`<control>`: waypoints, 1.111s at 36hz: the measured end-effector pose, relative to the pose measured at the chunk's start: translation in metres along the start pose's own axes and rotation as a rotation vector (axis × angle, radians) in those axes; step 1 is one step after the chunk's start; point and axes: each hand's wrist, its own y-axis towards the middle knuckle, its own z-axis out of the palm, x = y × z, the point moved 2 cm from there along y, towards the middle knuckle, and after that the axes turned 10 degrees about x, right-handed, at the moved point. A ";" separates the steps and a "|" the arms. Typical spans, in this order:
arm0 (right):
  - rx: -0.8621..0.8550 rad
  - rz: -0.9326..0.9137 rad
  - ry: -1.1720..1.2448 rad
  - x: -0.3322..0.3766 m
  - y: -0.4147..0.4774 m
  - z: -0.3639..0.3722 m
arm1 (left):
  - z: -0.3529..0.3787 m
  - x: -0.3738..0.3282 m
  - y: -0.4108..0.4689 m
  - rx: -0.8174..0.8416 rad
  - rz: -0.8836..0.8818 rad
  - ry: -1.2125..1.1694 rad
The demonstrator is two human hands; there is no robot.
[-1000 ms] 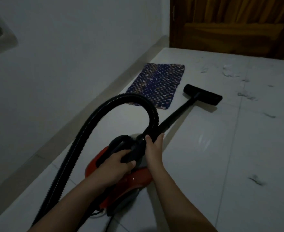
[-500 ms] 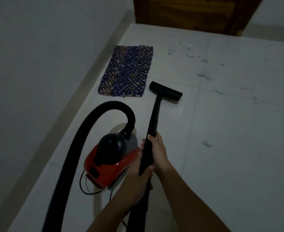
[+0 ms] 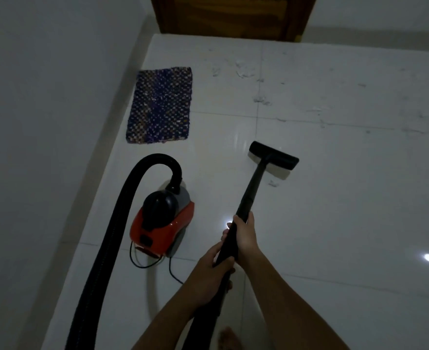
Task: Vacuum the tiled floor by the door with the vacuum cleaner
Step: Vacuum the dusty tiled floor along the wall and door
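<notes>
1. Still grips the black wand (image 3: 252,188) with the right hand (image 3: 246,238), fingers (image 3: 243,223) wrapped fully round the tube, the same hold as half a second ago.
2. Holds the same wand just below with the left hand (image 3: 208,276), fingers (image 3: 224,262) closed round it, nothing else in either grasp; had this hand down on the machine's top handle a second ago.
3. Has swung the wand to lean up and to the right, where half a second ago it pointed almost straight ahead.
4. Rests the floor head (image 3: 274,156) on the white tiled floor (image 3: 347,223), now well right of the blue woven mat (image 3: 160,104); sat close by the mat's near right corner before.
5. Leaves the red and black vacuum cleaner (image 3: 160,223) standing on the floor left of the hands, nearer than the mat, placed against the mat as before.
6. Lets the ribbed hose (image 3: 112,236) arch up from the machine's top, over to the left and down past the bottom edge.
7. Trails a thin cord (image 3: 173,271) in loops on the tile by the machine's near end.
8. Shows pale debris (image 3: 246,72) scattered on the tiles beyond the floor head, toward the brown wooden door (image 3: 233,16), and one small scrap (image 3: 272,183) just beside the head on its near side.
</notes>
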 end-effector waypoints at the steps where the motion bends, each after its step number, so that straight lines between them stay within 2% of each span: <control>1: -0.010 0.005 -0.001 -0.004 -0.004 -0.004 | 0.002 0.003 -0.003 0.008 -0.017 0.005; 10: -0.071 0.051 0.015 -0.046 -0.024 -0.017 | 0.007 0.034 -0.026 0.033 -0.097 -0.009; 18: -0.061 0.094 -0.007 -0.061 -0.022 -0.023 | 0.012 0.049 -0.025 0.022 -0.094 -0.046; 27: -0.031 0.089 0.005 -0.058 -0.009 -0.036 | 0.015 0.046 -0.007 -0.007 -0.072 -0.048; 33: 0.011 0.096 0.115 -0.046 0.000 -0.049 | 0.025 0.035 0.012 -0.012 -0.030 -0.047; 40: 0.004 0.154 -0.011 -0.013 0.029 -0.054 | 0.035 0.012 0.040 -0.060 -0.054 -0.144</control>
